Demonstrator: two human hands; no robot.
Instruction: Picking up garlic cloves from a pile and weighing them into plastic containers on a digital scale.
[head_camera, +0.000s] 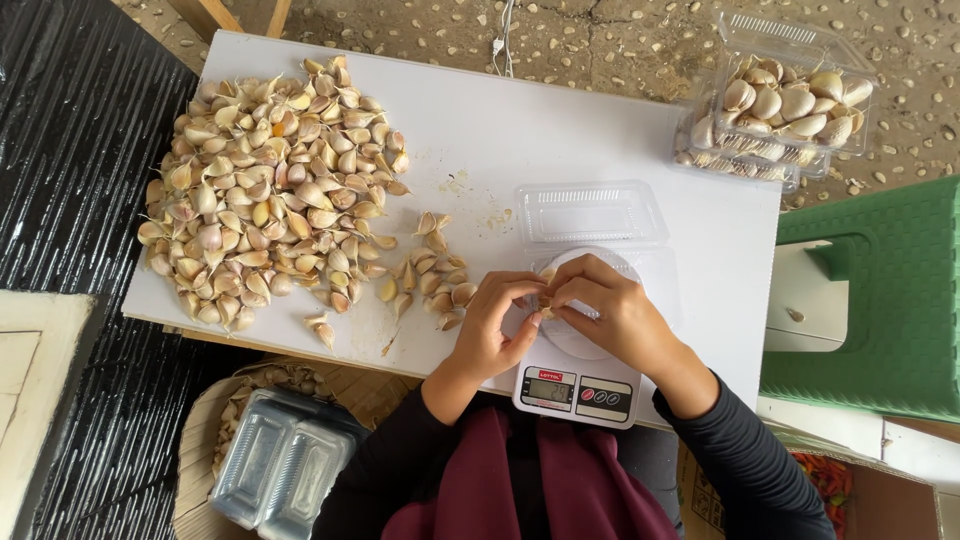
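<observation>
Over a clear plastic clamshell box that sits on a small white kitchen scale, my left hand and my right hand meet, fingertips together. They pinch garlic cloves between them, mostly hidden by the fingers. A large heap of unpeeled garlic cloves covers the left half of the white table. A smaller cluster of cloves lies just left of my left hand.
Filled clear boxes of garlic are stacked at the table's far right corner. Empty clear boxes rest in a woven basket below the table at left. A green plastic stool stands to the right, a box of red chillies beside my right sleeve.
</observation>
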